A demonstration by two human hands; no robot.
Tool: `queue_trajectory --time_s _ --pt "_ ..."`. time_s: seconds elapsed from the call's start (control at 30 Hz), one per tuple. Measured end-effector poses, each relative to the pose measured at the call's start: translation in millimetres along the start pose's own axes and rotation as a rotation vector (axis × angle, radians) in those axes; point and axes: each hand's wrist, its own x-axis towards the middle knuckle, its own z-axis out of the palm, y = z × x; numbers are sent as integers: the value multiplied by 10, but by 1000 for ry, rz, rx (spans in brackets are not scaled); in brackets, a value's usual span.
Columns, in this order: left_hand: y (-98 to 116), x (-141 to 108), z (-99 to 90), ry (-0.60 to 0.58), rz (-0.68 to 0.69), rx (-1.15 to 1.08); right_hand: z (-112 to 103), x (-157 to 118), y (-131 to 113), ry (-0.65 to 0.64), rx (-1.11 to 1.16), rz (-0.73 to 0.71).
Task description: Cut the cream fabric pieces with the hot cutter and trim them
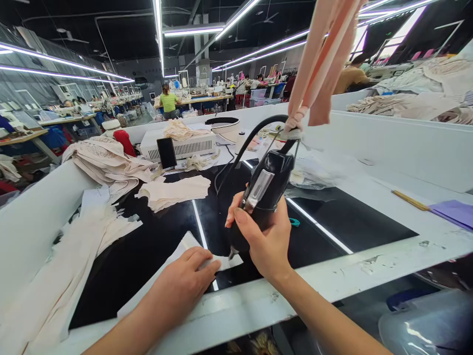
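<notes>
At the far left we see loose piles of cream fabric pieces point(107, 162) heaped over the white table edge, and a neater stack of cut pieces point(173, 192) lying on the black work surface point(332, 217) further in. Nearer to us, our left hand point(185, 283) lies flat, fingers spread and closed on nothing, pressing down a pale fabric strip point(177, 256) that runs from the near left toward the middle of the black surface. We judge this strip to be light, thin and limp, likely to slide or wrinkle on the glossy top, so it is best held as it is here, pinned flat under the palm close to the working point rather than pinched. Just right of it, our right hand point(264, 236) is wrapped tightly around a black handheld power tool point(264, 190), thumb across the front, with the tip touching the strip's end beside the left fingertips. The tool looks rigid and fairly heavy for one hand; its body gives a firm grip around the middle, and its black cord point(244, 148) arcs up and away to the far side, where peach fabric strips point(321, 64) hang from above. Further right lie a crumpled clear plastic bag point(314, 172), a pencil point(410, 200) and a purple sheet point(456, 212).
</notes>
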Motion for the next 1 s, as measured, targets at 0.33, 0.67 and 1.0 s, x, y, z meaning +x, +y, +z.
queue_trajectory --time_s 0.33,0.67,1.0 --pt "1 -29 -16 -31 -42 -54 197 17 38 -13 52 37" --pt "22 -15 -47 -9 -68 -27 275 54 76 1 86 33" --pt "25 1 -41 -3 -77 -24 307 60 96 -7 39 36"
